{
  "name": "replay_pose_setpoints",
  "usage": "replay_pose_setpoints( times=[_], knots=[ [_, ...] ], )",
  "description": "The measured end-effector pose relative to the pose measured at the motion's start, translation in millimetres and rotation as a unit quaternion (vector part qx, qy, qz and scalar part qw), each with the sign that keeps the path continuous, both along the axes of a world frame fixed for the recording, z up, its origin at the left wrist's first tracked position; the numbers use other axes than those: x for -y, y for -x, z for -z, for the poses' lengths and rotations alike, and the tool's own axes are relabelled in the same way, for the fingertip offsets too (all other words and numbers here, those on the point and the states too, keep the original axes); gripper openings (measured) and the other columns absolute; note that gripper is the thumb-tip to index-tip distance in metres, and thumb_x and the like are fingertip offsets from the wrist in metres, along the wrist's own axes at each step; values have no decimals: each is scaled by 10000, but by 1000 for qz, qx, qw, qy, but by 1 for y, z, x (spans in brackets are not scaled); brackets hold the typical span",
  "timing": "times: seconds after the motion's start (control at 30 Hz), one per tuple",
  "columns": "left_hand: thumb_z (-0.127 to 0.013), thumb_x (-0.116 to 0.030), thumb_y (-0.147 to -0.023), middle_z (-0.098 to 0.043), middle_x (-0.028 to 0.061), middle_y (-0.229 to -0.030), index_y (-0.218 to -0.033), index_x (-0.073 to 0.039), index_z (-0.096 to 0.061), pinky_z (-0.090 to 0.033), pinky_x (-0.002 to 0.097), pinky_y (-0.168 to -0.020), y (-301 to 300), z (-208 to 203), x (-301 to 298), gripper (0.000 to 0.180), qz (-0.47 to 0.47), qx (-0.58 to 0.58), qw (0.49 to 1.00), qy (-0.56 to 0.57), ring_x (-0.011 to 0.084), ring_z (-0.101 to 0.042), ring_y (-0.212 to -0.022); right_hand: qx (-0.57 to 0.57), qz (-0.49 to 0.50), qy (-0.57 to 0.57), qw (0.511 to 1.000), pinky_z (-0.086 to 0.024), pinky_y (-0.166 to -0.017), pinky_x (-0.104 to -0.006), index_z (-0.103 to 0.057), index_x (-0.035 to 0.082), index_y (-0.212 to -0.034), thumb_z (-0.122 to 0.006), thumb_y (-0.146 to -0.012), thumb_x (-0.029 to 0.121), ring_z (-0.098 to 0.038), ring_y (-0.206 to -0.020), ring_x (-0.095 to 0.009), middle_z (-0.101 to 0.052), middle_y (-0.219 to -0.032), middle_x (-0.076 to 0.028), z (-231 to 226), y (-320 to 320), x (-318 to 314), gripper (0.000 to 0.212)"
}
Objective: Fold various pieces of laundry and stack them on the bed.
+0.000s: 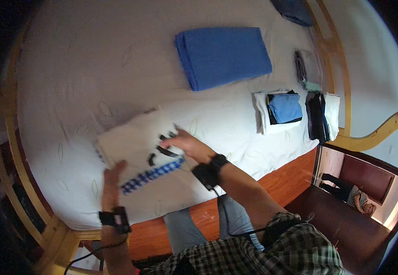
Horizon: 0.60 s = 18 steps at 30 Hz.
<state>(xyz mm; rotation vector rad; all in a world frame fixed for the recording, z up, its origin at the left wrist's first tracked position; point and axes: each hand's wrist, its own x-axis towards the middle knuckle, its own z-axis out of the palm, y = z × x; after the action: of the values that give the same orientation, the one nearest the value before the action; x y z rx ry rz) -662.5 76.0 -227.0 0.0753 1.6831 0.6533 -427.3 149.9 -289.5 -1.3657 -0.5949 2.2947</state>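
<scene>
A folded white cloth (132, 137) with black printed marks and a blue-and-white checked strip along its near edge is at the bed's near left. My left hand (112, 178), smeared by motion, grips its near left side, with the thumb over the top. At the right side, my right hand (187, 144) holds the cloth, its fingers bent over the top near the black marks. The fingers beneath the cloth are hidden. Both wrists wear black straps with small devices and cables.
Farther off on the pale leaf-patterned bedsheet (93, 59) lies a folded blue blanket (226, 57). Folded clothes sit to the right: a blue piece (285, 107) on a pile and dark garments (317, 117). Wooden bed rails (341, 68) bound the sides. Another person (357, 199) appears beyond the doorway.
</scene>
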Motion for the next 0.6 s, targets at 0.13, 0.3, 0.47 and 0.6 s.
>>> replay_pose_setpoints(
  times=[0.13,0.3,0.47,0.6],
  knots=[
    [-694,-183,-581,-555,73,-844,-971,20,-508,-427,260,-652,-65,33,55,477,102,16,992,-79,164,-522,-731,52,3,82,995,-420,-686,-245,-525,-19,-904,-676,-592,164,-528,-723,-156,-562,-792,-82,-29,-89,42,393],
    [-655,-116,-625,-547,84,-876,-979,29,-499,-419,267,-703,-178,-4,24,413,103,33,994,2,168,-520,-781,39,31,136,989,-428,-681,-234,-493,-16,-967,-659,-605,135,-537,-756,-157,-555,-847,-77,-43,-196,55,426],
    [-637,-79,-633,-534,95,-918,-999,49,-477,-407,270,-741,-252,-25,16,419,84,-28,996,-27,176,-514,-801,17,15,-6,1000,-424,-682,-241,-448,10,-1045,-644,-619,109,-537,-757,-156,-543,-890,-72,-60,-265,27,479],
    [-621,-57,-637,-512,112,-969,-1039,80,-429,-381,276,-785,-295,-23,15,467,46,-58,996,-51,189,-495,-846,3,13,57,998,-429,-665,-259,-450,0,-1027,-677,-588,91,-534,-748,-152,-547,-860,-77,-40,-298,17,503]
  ],
)
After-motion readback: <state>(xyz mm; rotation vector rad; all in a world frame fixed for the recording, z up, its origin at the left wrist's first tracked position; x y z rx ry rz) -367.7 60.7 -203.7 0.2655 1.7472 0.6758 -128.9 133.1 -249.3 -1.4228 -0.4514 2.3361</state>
